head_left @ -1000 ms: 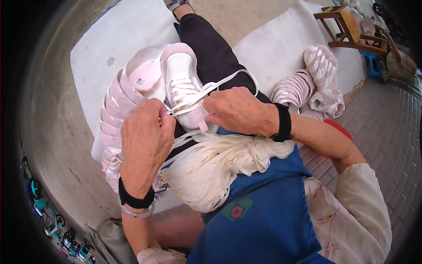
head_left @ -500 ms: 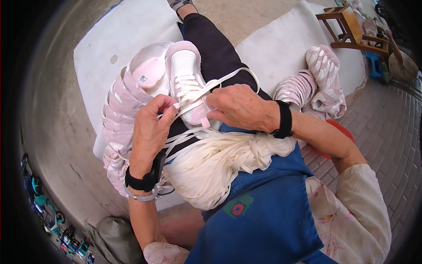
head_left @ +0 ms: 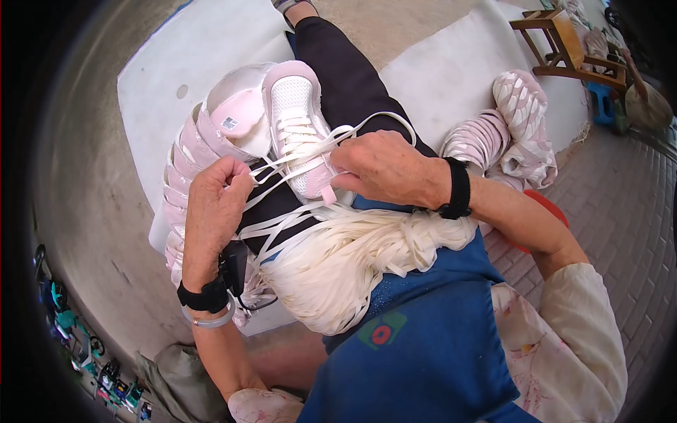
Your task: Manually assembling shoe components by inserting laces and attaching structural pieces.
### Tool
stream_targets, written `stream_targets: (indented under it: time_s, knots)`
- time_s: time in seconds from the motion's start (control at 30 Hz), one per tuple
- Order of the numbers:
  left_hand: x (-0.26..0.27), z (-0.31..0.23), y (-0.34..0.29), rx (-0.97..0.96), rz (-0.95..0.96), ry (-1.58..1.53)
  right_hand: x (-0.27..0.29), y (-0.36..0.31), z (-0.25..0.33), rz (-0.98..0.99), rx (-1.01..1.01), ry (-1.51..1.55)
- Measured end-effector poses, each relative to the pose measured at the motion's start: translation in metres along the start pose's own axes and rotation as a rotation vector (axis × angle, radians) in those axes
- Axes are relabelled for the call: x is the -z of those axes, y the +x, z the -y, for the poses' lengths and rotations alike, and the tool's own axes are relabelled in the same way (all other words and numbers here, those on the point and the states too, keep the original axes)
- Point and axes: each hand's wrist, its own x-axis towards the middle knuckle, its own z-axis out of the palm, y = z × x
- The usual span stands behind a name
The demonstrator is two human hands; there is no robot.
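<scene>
On my thigh lies a pink and white shoe upper (head_left: 293, 95), its toe pointing away from me. A white shoelace (head_left: 300, 136) runs through its eyelets. My left hand (head_left: 218, 199), left of the shoe, pinches one stretch of the lace between thumb and fingers. My right hand (head_left: 384, 170) is closed at the collar on the shoe's right side, fingertips on the lace there; part of its grip is hidden. A loop of lace arcs above that hand. Across my lap spreads a thick bundle of cream laces (head_left: 338, 271), some strands trailing left beneath my left wrist.
Left of the shoe curves a nested row of pink uppers (head_left: 185, 173). More pink and white uppers (head_left: 518, 113) are piled on the white sheet (head_left: 437, 74) to the right. Beyond stand a wooden stool (head_left: 557, 42) and a blue plastic stool (head_left: 601, 102). A red object (head_left: 546, 206) shows behind my right forearm.
My left hand has moved left and slightly toward me, away from the shoe, drawing lace out with it. My right hand has stayed nearly in place at the collar.
</scene>
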Motion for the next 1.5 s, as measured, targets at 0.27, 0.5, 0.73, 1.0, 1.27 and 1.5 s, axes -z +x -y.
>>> stream_targets:
  time_s: [0.27,0.5,0.73,1.0,1.27,1.5]
  knots:
    - [-0.017,-0.005,-0.009,-0.024,0.032,-0.113,0.002,0.000,0.002,0.032,-0.016,-0.037]
    - [-0.011,0.008,-0.008,-0.026,0.005,-0.024,0.005,-0.005,-0.001,0.046,0.024,-0.018]
    - [-0.022,-0.009,-0.041,-0.046,0.121,-0.274,0.006,-0.007,-0.010,-0.076,0.077,-0.043]
    - [-0.036,0.011,-0.028,-0.156,0.005,0.221,0.008,-0.007,0.001,-0.087,-0.010,-0.159]
    - [-0.047,0.013,-0.019,-0.255,-0.154,0.207,0.010,-0.008,-0.001,-0.022,0.007,-0.189]
    - [-0.050,0.018,-0.013,-0.025,-0.062,-0.168,0.011,-0.006,0.001,0.010,0.037,-0.190]
